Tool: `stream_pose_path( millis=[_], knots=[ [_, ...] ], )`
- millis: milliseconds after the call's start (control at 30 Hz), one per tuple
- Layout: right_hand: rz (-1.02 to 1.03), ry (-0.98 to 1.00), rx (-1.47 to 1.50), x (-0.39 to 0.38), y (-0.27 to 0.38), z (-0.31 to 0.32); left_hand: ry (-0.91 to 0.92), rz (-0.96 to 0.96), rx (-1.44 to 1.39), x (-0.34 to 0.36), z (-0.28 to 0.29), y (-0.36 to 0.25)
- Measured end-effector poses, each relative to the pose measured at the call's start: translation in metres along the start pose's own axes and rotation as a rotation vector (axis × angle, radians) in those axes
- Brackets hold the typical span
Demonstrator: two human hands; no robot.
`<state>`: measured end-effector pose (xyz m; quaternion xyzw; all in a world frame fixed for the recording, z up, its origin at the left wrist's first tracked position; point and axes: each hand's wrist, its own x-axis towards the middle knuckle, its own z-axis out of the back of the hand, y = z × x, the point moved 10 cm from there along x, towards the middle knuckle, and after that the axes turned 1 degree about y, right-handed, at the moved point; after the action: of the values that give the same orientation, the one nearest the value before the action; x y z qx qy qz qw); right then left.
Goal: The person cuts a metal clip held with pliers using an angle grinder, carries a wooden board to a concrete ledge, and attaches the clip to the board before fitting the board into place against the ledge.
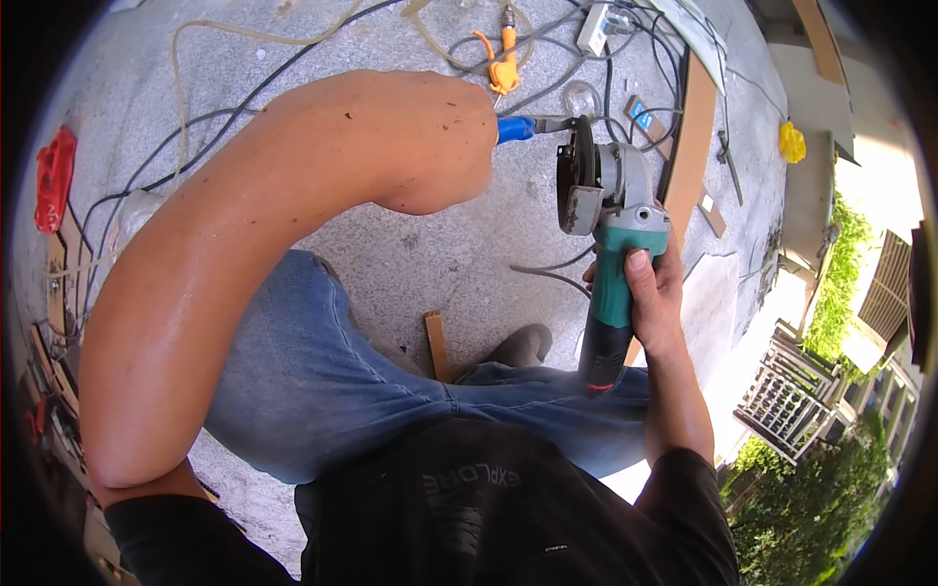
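My right hand [660, 298] is wrapped around the body of a teal and black angle grinder [617, 278], thumb lying along its side. The grinder stands upright, its grey head and dark disc [584, 146] at the top, with a metal guard below the disc. Closed in a fist, my left hand [445, 146] holds a blue-handled metal tool [516, 129]. That tool's metal end reaches the disc side of the grinder; whether it touches cannot be made out. My left fingers are mostly hidden behind the hand and forearm.
Cables and hoses cross the concrete floor, around an orange air blow gun [505, 68] and a white power strip [592, 29]. A long wooden board [692, 127] lies beyond the grinder. A wood strip [437, 344] lies between my legs; a red bag [56, 181] sits far left.
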<state>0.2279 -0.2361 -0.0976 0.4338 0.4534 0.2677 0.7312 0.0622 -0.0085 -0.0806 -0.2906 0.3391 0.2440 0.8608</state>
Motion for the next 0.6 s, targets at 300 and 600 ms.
stream_pose_path(
  millis=[300,600],
  knots=[
    [-0.031,-0.012,0.060,-0.002,0.003,-0.002,0.032,-0.007,0.041,0.000,0.003,-0.003],
    [0.016,-0.026,-0.074,-0.006,0.006,0.004,-0.039,0.000,0.035,0.007,0.003,0.010]
  ],
)
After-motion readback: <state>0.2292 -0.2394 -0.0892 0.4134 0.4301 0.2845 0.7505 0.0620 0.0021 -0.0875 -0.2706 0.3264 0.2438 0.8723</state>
